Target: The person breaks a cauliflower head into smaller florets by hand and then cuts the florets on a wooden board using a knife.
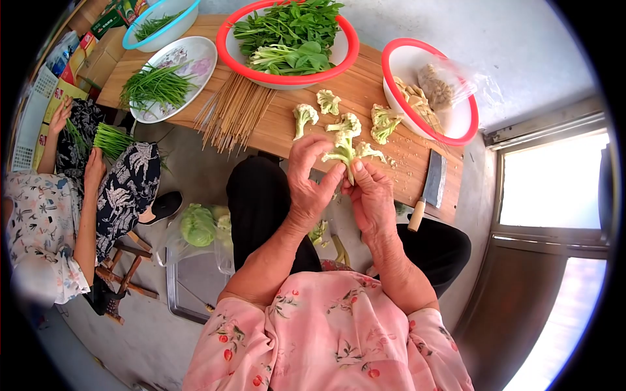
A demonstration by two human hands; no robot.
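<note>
Just over the near edge of the wooden table, both hands grip one branching piece of cauliflower (347,140). My left hand (310,176) pinches a side branch between thumb and fingers. Lower down, my right hand (372,199) closes around the stem's end. Cut cauliflower florets (304,118) lie on the tabletop just beyond, with another clump (385,122) to the right among small crumbs. A cleaver (435,177) rests at the right, its wooden handle sticking out past the table edge.
Bamboo skewers (236,111) lie left of the florets. Behind stand a red-rimmed basin of greens (227,47), another basin (389,62) with slices and a bag, and an oval plate (207,58). At left another person (49,208) holds green stalks. A cabbage (197,225) sits below.
</note>
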